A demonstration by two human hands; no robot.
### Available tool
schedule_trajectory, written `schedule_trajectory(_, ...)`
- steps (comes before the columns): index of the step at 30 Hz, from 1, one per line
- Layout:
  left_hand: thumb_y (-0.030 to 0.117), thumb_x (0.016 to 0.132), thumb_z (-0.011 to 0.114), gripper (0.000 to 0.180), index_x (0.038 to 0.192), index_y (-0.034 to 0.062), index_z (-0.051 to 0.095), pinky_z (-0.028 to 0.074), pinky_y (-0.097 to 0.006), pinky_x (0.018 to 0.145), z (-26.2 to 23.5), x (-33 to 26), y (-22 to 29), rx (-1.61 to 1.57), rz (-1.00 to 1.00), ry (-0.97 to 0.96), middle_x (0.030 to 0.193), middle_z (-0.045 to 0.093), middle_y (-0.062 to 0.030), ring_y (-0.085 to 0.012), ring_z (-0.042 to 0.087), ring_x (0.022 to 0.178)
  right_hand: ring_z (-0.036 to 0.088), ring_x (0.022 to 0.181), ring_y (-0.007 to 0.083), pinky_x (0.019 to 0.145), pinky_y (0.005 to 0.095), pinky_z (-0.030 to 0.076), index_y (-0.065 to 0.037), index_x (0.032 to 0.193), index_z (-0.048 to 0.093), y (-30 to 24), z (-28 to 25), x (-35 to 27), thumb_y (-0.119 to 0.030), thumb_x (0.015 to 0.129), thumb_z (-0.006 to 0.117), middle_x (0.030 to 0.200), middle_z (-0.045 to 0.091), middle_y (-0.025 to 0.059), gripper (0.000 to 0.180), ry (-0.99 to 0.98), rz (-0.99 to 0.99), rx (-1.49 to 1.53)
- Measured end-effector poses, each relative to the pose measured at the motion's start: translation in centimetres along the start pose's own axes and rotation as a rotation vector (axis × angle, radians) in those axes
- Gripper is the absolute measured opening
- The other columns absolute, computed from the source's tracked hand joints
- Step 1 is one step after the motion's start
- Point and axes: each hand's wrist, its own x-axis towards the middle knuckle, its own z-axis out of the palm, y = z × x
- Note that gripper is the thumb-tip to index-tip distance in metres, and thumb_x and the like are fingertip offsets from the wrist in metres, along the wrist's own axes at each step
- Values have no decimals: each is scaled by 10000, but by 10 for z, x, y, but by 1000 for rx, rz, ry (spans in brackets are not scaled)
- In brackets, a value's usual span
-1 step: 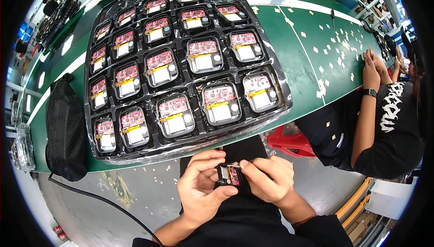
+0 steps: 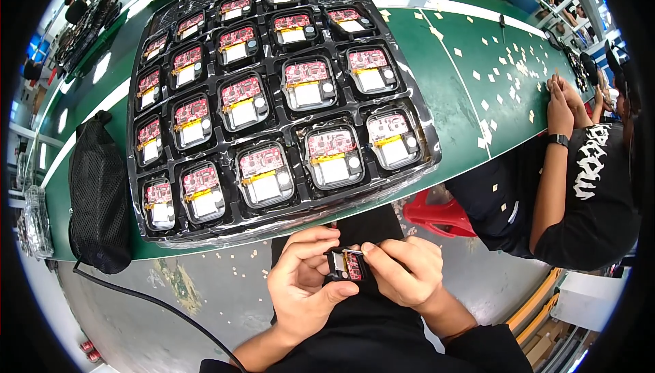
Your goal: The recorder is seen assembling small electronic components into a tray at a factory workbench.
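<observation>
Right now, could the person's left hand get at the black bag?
Probably not to grasp it: the left hand is taken up holding the small device. The way to the near end of the bag looks free, though.

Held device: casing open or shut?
Open: the device in the left hand has its red circuit board exposed, no cover over it.

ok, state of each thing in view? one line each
left hand, gripping device
right hand, pinching thin tool
device, open, red board exposed
tray, loaded with open units
green bench, strewn with pale bits
black mesh bag, resting on bench
cable, slack, curved
</observation>
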Motion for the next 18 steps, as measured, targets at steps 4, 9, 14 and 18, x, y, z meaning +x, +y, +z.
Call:
schedule_trajectory(4, 48, 798, 872, 580, 1270, -97, 567, 568, -361, 1003, 2, 0, 4, 1, -9, 19, 1376, 488, -190, -231, 610, 1188, 518, 544, 140, 470, 269, 417, -31, 1036, 776, 1, -1, 1, -81, 658, 726, 847, 653, 44, 385, -1, -22, -15)
schedule_trajectory(9, 46, 799, 871, 588, 1280, -101, 567, 564, -359, 1005, -2, 1, 6, 25, 1, 1, 1383, 485, -186, -223, 605, 1195, 539, 554, 142, 475, 270, 427, -30, 1020, 772, 2, -3, 8, -37, 676, 784, 831, 652, 43, 344, -15, 3, 48)
schedule_trajectory(14, 86, 804, 881, 615, 1295, -101, 564, 551, -358, 1008, -4, 2, 7, 35, 15, -16, 1392, 481, -181, -219, 593, 1213, 563, 562, 154, 486, 277, 449, -33, 1019, 766, -2, -6, 13, -13, 689, 849, 839, 654, 48, 341, 10, 116, 167)
schedule_trajectory(18, 98, 809, 881, 613, 1296, -97, 564, 546, -355, 1006, -4, 2, 7, 42, 6, -11, 1399, 474, -182, -222, 588, 1219, 568, 566, 165, 496, 285, 460, -38, 1031, 764, -2, -10, 14, -34, 686, 858, 856, 652, 51, 358, -37, 153, 164)
